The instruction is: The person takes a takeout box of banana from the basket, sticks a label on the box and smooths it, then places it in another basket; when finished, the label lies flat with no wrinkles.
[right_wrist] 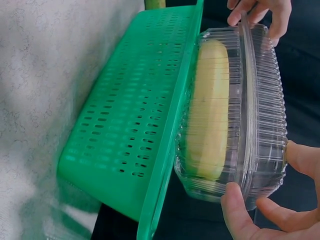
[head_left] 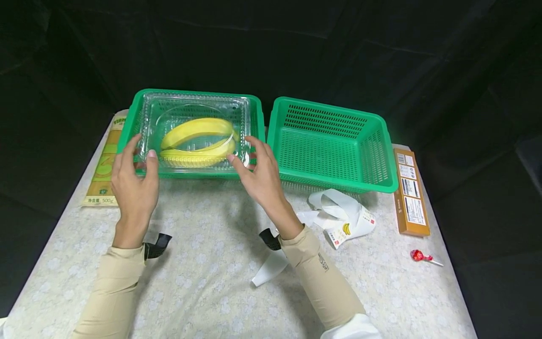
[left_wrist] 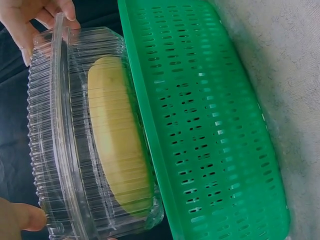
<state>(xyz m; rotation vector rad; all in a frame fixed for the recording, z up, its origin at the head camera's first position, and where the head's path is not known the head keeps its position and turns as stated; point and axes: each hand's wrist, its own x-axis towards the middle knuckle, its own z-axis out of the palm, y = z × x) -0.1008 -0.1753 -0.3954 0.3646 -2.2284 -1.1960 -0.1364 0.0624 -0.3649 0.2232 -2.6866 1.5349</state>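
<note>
A clear plastic clamshell box (head_left: 242,117) with its lid down is held level at the rim of the left green basket (head_left: 135,113). Inside it lie yellow bananas (head_left: 196,128), seen through the ribbed walls. My left hand (head_left: 136,188) grips the box's left side, thumb at the front. On the opposite side my right hand (head_left: 264,181) holds it between thumb and fingers. In the right wrist view the right fingertips (right_wrist: 235,200) press the box's edge. Whether the box's base touches the basket is unclear.
A second green basket (head_left: 322,141) stands to the right. Before it lies a crumpled white paper strip (head_left: 357,221) with a banana print. An orange-brown box (head_left: 410,193) and a red lollipop (head_left: 419,255) are at the right edge. A green-and-yellow packet (head_left: 103,169) lies at left.
</note>
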